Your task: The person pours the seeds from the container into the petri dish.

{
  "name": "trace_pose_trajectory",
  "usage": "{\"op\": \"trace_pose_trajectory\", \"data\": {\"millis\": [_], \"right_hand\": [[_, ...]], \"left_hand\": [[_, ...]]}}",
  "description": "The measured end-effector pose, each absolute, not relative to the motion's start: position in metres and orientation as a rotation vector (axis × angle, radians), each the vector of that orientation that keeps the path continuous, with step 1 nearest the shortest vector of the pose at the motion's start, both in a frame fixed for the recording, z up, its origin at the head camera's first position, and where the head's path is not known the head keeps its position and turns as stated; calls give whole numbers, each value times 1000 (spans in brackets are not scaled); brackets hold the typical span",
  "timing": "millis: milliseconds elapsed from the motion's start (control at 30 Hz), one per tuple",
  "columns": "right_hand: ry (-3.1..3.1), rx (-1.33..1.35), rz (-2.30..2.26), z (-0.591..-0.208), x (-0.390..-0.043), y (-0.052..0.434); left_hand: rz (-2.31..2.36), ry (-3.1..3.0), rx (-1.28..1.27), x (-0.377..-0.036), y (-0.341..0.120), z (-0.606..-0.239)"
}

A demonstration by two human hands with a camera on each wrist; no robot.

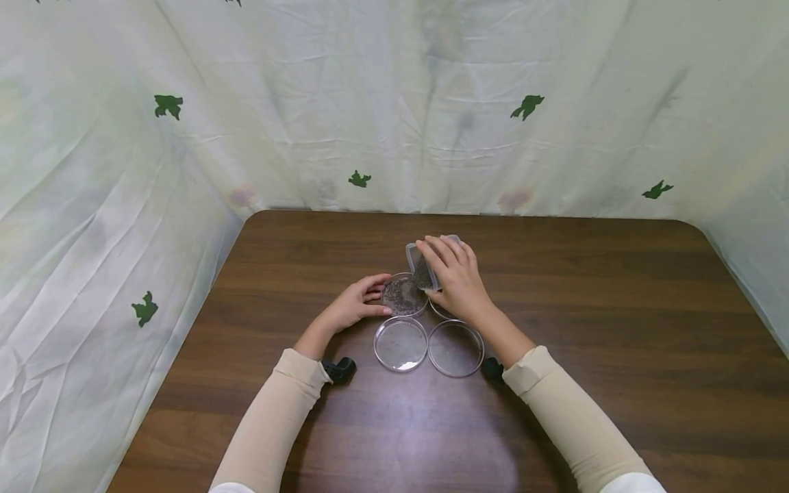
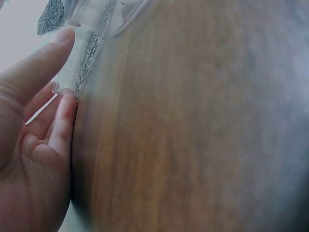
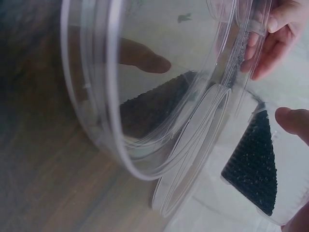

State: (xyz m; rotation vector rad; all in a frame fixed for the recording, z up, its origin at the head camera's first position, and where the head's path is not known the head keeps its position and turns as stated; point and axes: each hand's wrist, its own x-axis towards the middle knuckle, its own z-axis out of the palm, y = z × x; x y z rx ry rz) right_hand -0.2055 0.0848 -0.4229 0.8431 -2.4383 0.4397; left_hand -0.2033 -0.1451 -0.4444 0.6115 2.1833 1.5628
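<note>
- At the table's (image 1: 616, 287) centre, the right hand (image 1: 457, 279) tips a clear rectangular container (image 1: 422, 263) of dark seeds over a round dish (image 1: 403, 295) that already holds a scatter of them.
- My judgement: pouring goes best with the container's low corner kept just above the dish middle, tilt raised slowly, so grains land inside the rim.
- Right hand: fingers curled over the container's top, thumb beneath, clamped on it.
- Left hand (image 1: 357, 303): at 9 o'clock of the dish, fingertips and thumb pinching its rim, steadying it; the wrist view shows the thumb (image 2: 46, 63) against the clear wall.
- Toward 6 o'clock, two more clear dishes, one (image 1: 401, 344) beside the other (image 1: 456, 348), sit side by side, untouched.
</note>
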Motion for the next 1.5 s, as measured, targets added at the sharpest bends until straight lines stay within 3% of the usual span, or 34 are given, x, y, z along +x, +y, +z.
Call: {"op": "trace_pose_trajectory", "data": {"millis": [667,1167,1500], "right_hand": [[-2443,818,437,-426,-205,85],[-2461,733,552,-427,-204,88],[-2475,611,796,-426,-202,90]], "left_hand": [[1549,2188,617,-202,-146,-442],[1518,2261,612,-215,-151,-470],[1581,2189,600,-208,-147,-454]]}}
